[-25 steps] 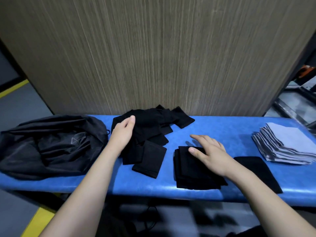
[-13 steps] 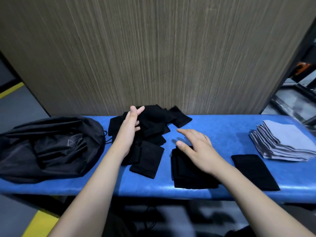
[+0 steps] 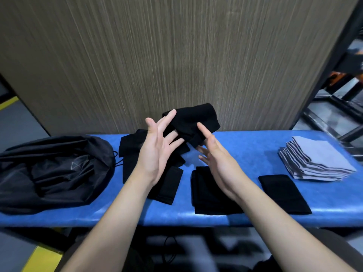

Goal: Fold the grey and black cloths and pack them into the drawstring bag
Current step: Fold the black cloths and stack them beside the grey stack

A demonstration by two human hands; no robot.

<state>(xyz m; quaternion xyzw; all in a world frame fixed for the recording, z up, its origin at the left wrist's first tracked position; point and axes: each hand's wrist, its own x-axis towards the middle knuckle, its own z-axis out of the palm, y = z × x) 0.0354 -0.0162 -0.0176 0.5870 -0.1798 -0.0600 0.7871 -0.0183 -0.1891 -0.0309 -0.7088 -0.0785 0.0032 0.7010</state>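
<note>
Both hands are raised above the blue table (image 3: 245, 152). My left hand (image 3: 157, 152) lifts a crumpled black cloth (image 3: 193, 118), caught between its spread index and middle fingers. My right hand (image 3: 218, 160) is beside it, fingers straight, its index fingertip touching the cloth's lower edge. Below lies a loose pile of black cloths (image 3: 129, 146). A folded black stack (image 3: 208, 197) sits near the front edge, with a single flat black cloth (image 3: 282, 193) to its right. A stack of folded grey cloths (image 3: 318, 160) is at the far right. The black drawstring bag (image 3: 53, 169) lies slumped at the left.
A tall wood-grain panel (image 3: 176, 55) stands right behind the table. Metal shelving (image 3: 337, 107) is at the back right. The table's front edge runs just under my forearms, with grey floor and a yellow line (image 3: 41, 258) below left.
My left hand has picked a black cloth off the loose pile and raised it. My right hand has left the folded black stack and risen to meet the cloth.
</note>
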